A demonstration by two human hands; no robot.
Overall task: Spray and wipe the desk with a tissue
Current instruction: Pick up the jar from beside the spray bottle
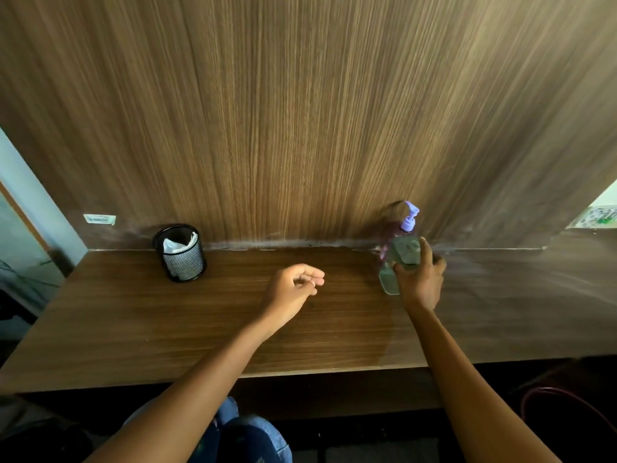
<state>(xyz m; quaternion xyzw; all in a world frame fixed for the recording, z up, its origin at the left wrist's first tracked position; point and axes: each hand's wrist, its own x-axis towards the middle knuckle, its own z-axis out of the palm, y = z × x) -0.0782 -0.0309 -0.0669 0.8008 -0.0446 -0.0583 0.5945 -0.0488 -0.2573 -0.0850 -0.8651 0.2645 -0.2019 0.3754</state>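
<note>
A clear bottle (397, 252) with a purple pump top stands at the back right of the wooden desk (167, 325). My right hand (421, 282) is wrapped around its body. White tissue (177, 244) sticks out of a black mesh cup (182, 259) at the back left of the desk. My left hand (295, 290) hovers over the middle of the desk, fingers loosely curled, holding nothing.
A tall wood panel (300, 111) rises behind the desk. A small white label (99, 219) is stuck low on it at the left. My knees in blue jeans (247, 436) show below the desk's front edge. A dark red stool (567, 406) is at the lower right.
</note>
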